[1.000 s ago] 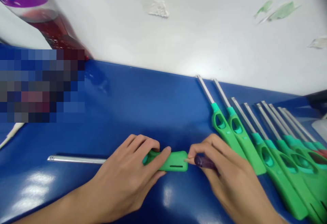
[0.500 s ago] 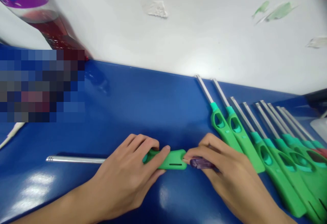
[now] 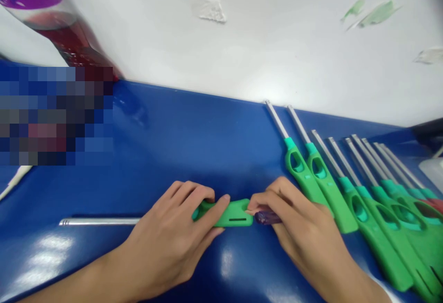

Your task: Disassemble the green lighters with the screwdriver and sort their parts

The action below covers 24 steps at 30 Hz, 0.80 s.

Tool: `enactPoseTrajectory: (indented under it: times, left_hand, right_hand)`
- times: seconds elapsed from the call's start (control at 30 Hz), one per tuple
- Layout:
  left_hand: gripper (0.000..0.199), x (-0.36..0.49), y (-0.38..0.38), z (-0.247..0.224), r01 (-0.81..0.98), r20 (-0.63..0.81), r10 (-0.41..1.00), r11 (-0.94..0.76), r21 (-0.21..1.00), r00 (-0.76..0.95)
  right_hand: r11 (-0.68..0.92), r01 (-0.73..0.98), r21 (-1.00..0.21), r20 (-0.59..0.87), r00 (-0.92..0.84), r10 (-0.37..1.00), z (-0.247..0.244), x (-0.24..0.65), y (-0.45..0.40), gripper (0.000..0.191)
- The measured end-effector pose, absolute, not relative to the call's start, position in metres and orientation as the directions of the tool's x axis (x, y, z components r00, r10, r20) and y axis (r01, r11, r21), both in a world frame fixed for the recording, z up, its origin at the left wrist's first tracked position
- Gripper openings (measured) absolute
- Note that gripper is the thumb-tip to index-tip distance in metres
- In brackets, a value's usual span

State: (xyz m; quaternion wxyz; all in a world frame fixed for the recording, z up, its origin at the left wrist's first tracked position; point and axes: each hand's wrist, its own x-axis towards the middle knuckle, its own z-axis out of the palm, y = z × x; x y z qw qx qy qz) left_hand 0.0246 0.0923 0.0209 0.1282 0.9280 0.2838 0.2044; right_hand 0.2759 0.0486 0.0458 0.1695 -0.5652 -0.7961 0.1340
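My left hand (image 3: 173, 234) is closed around a long-nosed gas lighter (image 3: 238, 210) lying across the blue table. Its metal tube points left, and the slotted end of its green handle sticks out to the right of my fingers. At that end, my right hand (image 3: 304, 229) pinches a dark purple, see-through piece (image 3: 266, 218) whose kind I cannot make out. The right fingertips touch the lighter's end. My fingers cover part of the purple piece and the lighter's trigger area.
Several more green gas lighters (image 3: 377, 238) lie in a slanted row on the right, tubes toward the white wall (image 3: 242, 40). A bottle of red liquid (image 3: 71, 40) stands at the back left beside a pixelated patch. The blue table (image 3: 194, 132) meets the wall behind.
The lighter's tube tip has dipped slightly, while its handle end has risen a little. My right hand has shifted slightly left, closer against that end. My left hand keeps its hold.
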Motion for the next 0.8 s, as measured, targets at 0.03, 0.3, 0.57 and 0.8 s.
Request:
enactPoseTrajectory:
  times: [0.03, 0.3, 0.57, 0.8]
  left_hand:
    - [0.031, 0.025, 0.092, 0.021, 0.475, 0.309, 0.582, -0.804, 0.357, 0.752]
    - [0.034, 0.026, 0.088, 0.021, 0.473, 0.311, 0.584, -0.801, 0.367, 0.749]
    - [0.035, 0.026, 0.084, 0.020, 0.500, 0.317, 0.618, -0.778, 0.381, 0.719]
    - [0.035, 0.027, 0.082, 0.019, 0.522, 0.329, 0.629, -0.773, 0.360, 0.705]
  right_hand:
    - [0.326, 0.854, -0.406, 0.122, -0.302, 0.945, 0.045, 0.276, 0.048, 0.036]
    - [0.307, 0.843, -0.442, 0.120, -0.283, 0.951, 0.041, 0.273, 0.046, 0.035]
    - [0.323, 0.822, -0.470, 0.120, -0.303, 0.945, 0.042, 0.273, 0.046, 0.033]
    - [0.261, 0.782, -0.567, 0.079, -0.263, 0.961, 0.048, 0.269, 0.051, 0.029]
